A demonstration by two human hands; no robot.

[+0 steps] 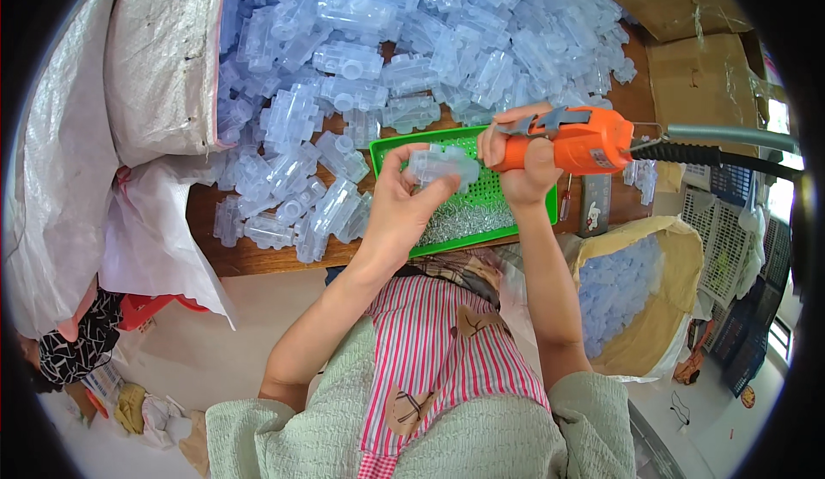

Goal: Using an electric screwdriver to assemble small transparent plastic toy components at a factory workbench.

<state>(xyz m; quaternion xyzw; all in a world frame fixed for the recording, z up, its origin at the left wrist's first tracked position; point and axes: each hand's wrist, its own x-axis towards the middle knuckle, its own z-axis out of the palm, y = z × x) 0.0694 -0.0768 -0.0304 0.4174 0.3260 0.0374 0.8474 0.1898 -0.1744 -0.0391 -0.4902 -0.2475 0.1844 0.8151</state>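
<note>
Between the thumb and fingers of my left hand (402,197) is a clear bluish plastic housing (436,166), held over the green tray. My right hand (528,168) is wrapped round an orange electric screwdriver (584,142), which lies sideways with its front end toward the housing. The tip is hard to make out, so I cannot tell whether it touches the plastic. Below both hands sits a green perforated tray (553,214) with many small shiny screws (473,219) along its near side.
A large heap of similar clear housings (369,15) covers the wooden table (258,260). White woven sacks (163,67) stand at left. An open sack of pale blue parts (619,290) is at lower right. A black coiled cable (679,152) runs right from the screwdriver.
</note>
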